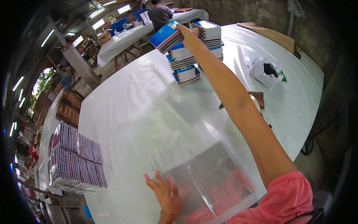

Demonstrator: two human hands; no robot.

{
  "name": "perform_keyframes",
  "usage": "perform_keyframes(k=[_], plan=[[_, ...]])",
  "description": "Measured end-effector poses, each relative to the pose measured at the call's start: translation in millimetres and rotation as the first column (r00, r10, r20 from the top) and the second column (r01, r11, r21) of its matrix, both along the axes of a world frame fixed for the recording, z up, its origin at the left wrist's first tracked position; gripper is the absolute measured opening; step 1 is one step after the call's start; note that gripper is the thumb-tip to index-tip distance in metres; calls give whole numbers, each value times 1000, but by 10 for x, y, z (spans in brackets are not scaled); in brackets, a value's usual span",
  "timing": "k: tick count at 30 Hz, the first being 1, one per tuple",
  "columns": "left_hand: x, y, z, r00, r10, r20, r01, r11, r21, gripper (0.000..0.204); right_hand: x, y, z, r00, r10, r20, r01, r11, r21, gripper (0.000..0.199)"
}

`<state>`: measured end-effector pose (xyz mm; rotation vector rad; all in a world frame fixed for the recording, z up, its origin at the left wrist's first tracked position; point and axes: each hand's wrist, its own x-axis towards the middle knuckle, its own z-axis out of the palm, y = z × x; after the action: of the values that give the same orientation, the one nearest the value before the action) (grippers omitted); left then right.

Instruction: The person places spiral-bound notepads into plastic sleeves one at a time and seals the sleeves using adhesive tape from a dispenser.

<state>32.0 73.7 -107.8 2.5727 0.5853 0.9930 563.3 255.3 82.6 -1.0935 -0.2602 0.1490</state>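
My right hand reaches to the far side of the table. Its fingers are closed on the edge of some blue-covered spiral notebooks, which tilt at the top of a stack. More notebook stacks with white page edges stand right beside it. Close to me, my left hand is open with its fingers apart, at the left edge of a pile of clear plastic bags. Whether the palm touches the plastic I cannot tell. A shiny strip runs across the bags.
Wrapped notebooks are piled at the table's left edge. On the right are a white plastic bag with dark contents, a brown item partly behind my forearm, and brown cardboard. People sit at a farther table.
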Motion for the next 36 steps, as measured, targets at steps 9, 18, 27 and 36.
perform_keyframes(k=[9,18,27,36], plan=[[376,884,970,909,54,414,201,813,-546,138,-1424,-1233,-98,342,766,544,-374,642,-669,34],[-20,-106,518,863,-369,344,496,496,-713,142,-3280,-3283,-693,171,861,479,-564,485,-669,70],[-194,-622,-400,875,-267,404,482,410,-774,130,-3743,-3794,-1865,360,867,345,-750,489,-445,86],[11,-652,-664,765,-239,598,623,509,-594,129,-3964,-3849,-2264,462,821,335,-646,570,-507,102]])
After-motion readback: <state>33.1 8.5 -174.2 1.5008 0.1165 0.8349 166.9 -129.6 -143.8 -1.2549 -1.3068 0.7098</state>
